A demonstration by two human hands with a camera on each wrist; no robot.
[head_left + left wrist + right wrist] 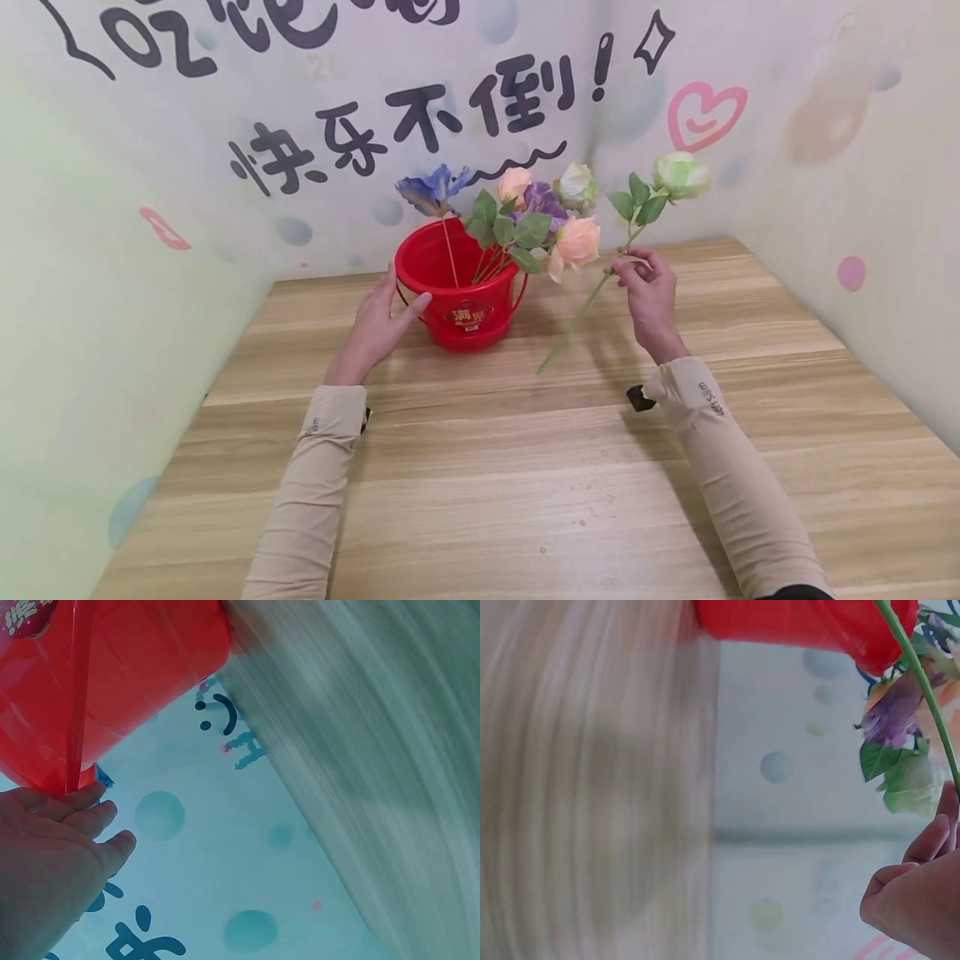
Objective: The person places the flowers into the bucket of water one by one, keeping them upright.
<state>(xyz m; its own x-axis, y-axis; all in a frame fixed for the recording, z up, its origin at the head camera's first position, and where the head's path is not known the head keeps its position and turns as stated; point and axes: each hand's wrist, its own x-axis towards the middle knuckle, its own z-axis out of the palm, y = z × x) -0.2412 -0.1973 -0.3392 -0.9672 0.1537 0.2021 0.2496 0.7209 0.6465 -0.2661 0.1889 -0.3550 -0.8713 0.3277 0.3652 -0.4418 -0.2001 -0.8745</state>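
A red bucket [471,321] stands on the table, holding a blue flower [432,191] on its left side and a cluster of peach, purple and white flowers leaning right. My left hand [373,327] rests against the bucket's left rim, thumb spread toward the front; in the left wrist view its fingers [88,817] touch the rim beside the handle. To the right of the bucket, my right hand [651,300] pinches the green stem of a pale green-white rose [681,176]. That rose's bloom is up and its stem slants down left, above the table.
The wood-grain table [480,492] meets a printed wall [442,75] just behind the bucket. Side walls rise at left and right. A thin red handle [522,293] hangs at the bucket's side. Leafy stems and a peach rose [577,242] overhang its right rim.
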